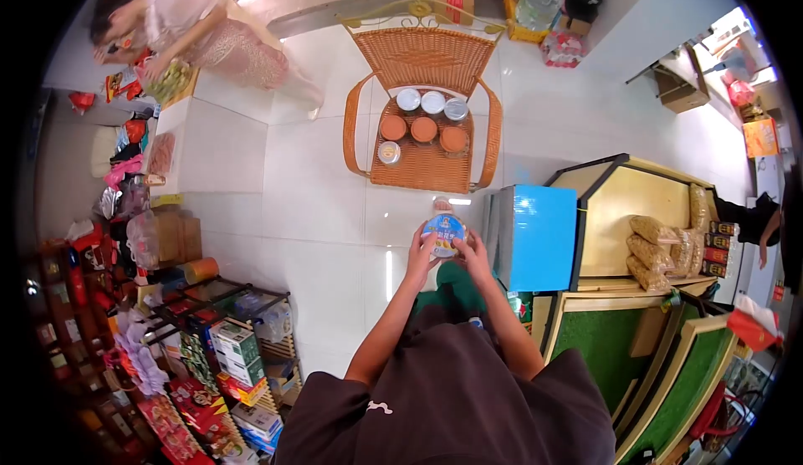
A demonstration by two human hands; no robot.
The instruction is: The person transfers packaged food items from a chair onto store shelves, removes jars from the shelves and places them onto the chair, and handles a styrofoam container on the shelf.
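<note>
Between my two hands, in front of my body, is a round container with a blue and white printed lid. My left hand grips its left side and my right hand grips its right side. Beyond them stands a woven wicker chair. On its seat are three jars with silver-white lids at the back, three with orange-brown lids in the middle, and one pale-lidded jar at the front left.
A blue box stands right of my hands, beside a wooden display with bagged goods. Shelves of boxed goods are at the lower left. One person stands at the upper left; another person's arm shows at the right edge.
</note>
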